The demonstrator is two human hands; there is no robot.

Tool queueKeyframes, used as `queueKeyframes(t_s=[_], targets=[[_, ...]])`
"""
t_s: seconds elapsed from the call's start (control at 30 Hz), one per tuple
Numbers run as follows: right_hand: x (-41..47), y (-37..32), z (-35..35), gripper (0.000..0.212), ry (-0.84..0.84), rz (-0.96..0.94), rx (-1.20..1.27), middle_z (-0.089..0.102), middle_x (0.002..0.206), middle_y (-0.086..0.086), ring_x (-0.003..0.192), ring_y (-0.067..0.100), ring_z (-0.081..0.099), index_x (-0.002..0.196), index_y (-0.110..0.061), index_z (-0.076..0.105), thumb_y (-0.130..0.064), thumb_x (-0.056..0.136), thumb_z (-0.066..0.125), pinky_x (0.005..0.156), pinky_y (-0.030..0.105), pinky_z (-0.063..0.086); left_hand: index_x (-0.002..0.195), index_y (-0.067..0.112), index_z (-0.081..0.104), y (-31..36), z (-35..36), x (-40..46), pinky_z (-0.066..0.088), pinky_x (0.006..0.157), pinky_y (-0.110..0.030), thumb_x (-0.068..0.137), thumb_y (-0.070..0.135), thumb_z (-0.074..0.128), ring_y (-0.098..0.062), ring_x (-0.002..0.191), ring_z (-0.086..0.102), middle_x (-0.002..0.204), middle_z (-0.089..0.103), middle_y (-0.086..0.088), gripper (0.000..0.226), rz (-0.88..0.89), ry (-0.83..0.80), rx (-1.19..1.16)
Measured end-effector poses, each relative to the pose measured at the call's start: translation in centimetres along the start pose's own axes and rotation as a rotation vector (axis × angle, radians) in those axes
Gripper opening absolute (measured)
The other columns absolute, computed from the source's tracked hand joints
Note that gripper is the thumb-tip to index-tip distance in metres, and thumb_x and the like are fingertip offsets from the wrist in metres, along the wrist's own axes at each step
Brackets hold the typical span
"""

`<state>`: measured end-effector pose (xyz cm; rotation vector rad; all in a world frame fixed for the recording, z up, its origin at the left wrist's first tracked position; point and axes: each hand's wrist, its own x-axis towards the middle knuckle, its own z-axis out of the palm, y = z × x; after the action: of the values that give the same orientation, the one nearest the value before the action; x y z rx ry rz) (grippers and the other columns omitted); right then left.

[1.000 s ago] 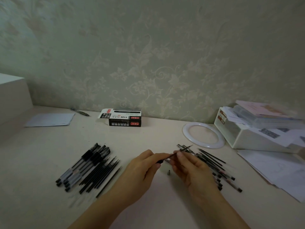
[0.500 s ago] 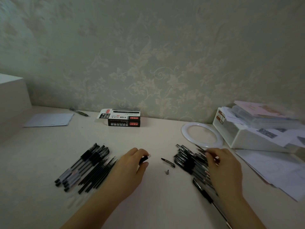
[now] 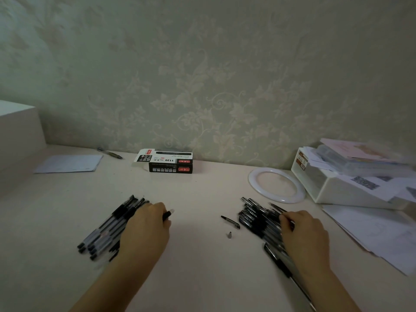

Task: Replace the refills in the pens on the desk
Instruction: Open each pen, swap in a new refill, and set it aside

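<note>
My left hand (image 3: 146, 226) hovers over the left pile of pens and thin black refills (image 3: 105, 228) and grips a short black pen piece (image 3: 167, 214) that sticks out past my thumb. My right hand (image 3: 304, 233) lies on the right pile of black pens (image 3: 253, 216), fingers bent down onto them; whether they pinch anything is hidden. Between the hands, a black pen cap (image 3: 230, 221) and a small metal tip (image 3: 229, 234) lie loose on the desk. One long pen (image 3: 278, 258) lies beside my right wrist.
A black pen box (image 3: 170, 164) stands by the wall, with a lone pen (image 3: 110, 152) and a sheet of paper (image 3: 68, 163) to its left. At the right are a white ring (image 3: 253, 176), a white organiser (image 3: 337, 192) and loose papers (image 3: 378, 233).
My hands, together at the desk's middle with a refill between them, have moved apart. The left went to the left pile with the black piece, the right to the right pile.
</note>
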<state>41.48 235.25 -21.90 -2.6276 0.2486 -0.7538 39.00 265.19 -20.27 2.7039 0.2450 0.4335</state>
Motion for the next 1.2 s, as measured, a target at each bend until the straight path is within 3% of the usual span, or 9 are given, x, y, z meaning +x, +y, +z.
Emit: queueKeyframes(t_s=[0.13, 0.3, 0.57, 0.63, 0.7, 0.83, 0.9, 1.07, 1.2], targets=[[0.0, -0.5, -0.2, 0.015, -0.002, -0.041, 0.031, 0.068, 0.091, 0.008, 0.079, 0.030, 0.056, 0.095, -0.011, 0.075, -0.020, 0.093, 0.063, 0.068, 0.036, 0.043, 0.072, 0.022, 0.039, -0.2, -0.6, -0.2, 0.032, 0.054, -0.020, 0.088, 0.038, 0.065, -0.007, 0.065, 0.045, 0.074, 0.046, 0.009, 0.034, -0.052, -0.109, 0.109], [-0.5, -1.9, -0.3, 0.012, 0.031, -0.143, 0.124, 0.071, 0.095, 0.002, 0.082, 0.025, 0.057, 0.099, -0.015, 0.075, -0.018, 0.089, 0.068, 0.075, 0.041, 0.049, 0.082, 0.021, 0.046, -0.2, -1.3, -0.1, 0.044, 0.066, -0.025, 0.086, 0.042, 0.068, -0.014, 0.077, 0.053, 0.080, 0.050, 0.006, 0.030, -0.084, -0.220, 0.175], [-1.3, -3.1, 0.3, 0.012, 0.021, -0.269, 0.255, 0.066, 0.089, -0.007, 0.082, 0.014, 0.055, 0.098, -0.016, 0.074, -0.011, 0.088, 0.068, 0.077, 0.029, 0.047, 0.075, 0.020, 0.039, 0.7, -0.5, -0.8, 0.038, 0.059, -0.022, 0.096, 0.032, 0.048, -0.011, 0.069, 0.048, 0.074, 0.045, 0.007, 0.026, 0.021, -0.151, 0.190], [-1.7, -4.1, 0.0, 0.010, 0.009, -0.262, 0.409, 0.066, 0.085, -0.009, 0.080, 0.008, 0.059, 0.094, -0.017, 0.074, -0.012, 0.088, 0.068, 0.076, 0.017, 0.047, 0.071, 0.020, 0.039, 1.3, -0.1, -0.9, 0.035, 0.053, -0.020, 0.094, 0.032, 0.049, -0.009, 0.063, 0.047, 0.072, 0.047, 0.006, 0.028, 0.040, -0.145, 0.091], [-2.3, -5.6, -0.2, 0.007, -0.133, -0.143, 0.648, 0.070, 0.077, -0.008, 0.073, 0.004, 0.063, 0.087, -0.020, 0.074, -0.014, 0.087, 0.069, 0.068, 0.009, 0.047, 0.072, 0.018, 0.048, 2.1, 0.3, -0.9, 0.034, 0.049, -0.017, 0.091, 0.029, 0.054, -0.006, 0.059, 0.049, 0.068, 0.054, 0.005, 0.023, 0.065, -0.129, -0.130], [-4.1, -8.1, -0.1, 0.005, -0.710, 0.151, 1.039, 0.076, 0.075, 0.008, 0.061, 0.014, 0.066, 0.084, -0.011, 0.073, -0.014, 0.083, 0.076, 0.058, 0.019, 0.052, 0.067, 0.024, 0.060, 4.1, 1.2, -1.3, 0.038, 0.052, -0.008, 0.086, 0.021, 0.065, 0.005, 0.054, 0.052, 0.058, 0.059, 0.010, 0.020, 0.099, -0.152, -0.610], [-5.0, -8.7, 0.1, 0.013, -0.842, 0.219, 1.112, 0.075, 0.075, 0.015, 0.059, 0.015, 0.067, 0.088, -0.003, 0.072, -0.011, 0.080, 0.078, 0.057, 0.020, 0.051, 0.069, 0.020, 0.064, 4.7, 2.0, -1.5, 0.040, 0.052, -0.010, 0.085, 0.020, 0.066, 0.002, 0.053, 0.052, 0.061, 0.064, 0.007, 0.016, 0.074, -0.165, -0.728], [-4.9, -8.7, 0.4, 0.016, -0.857, 0.252, 1.123, 0.072, 0.069, 0.015, 0.053, 0.014, 0.063, 0.089, 0.004, 0.069, -0.008, 0.082, 0.076, 0.054, 0.021, 0.050, 0.075, 0.011, 0.066, 5.3, 2.8, -1.8, 0.044, 0.048, -0.017, 0.087, 0.016, 0.065, -0.005, 0.052, 0.055, 0.062, 0.064, 0.001, 0.013, 0.066, -0.212, -0.957], [-4.7, -8.3, 0.7, 0.012, -0.796, 0.276, 1.233, 0.072, 0.075, 0.021, 0.058, 0.019, 0.066, 0.085, 0.005, 0.064, -0.005, 0.090, 0.066, 0.060, 0.025, 0.055, 0.088, 0.022, 0.065, 5.3, 2.8, -1.7, 0.043, 0.050, -0.016, 0.094, 0.022, 0.058, -0.005, 0.054, 0.054, 0.071, 0.066, -0.001, 0.009, 0.102, -0.225, -0.979]])
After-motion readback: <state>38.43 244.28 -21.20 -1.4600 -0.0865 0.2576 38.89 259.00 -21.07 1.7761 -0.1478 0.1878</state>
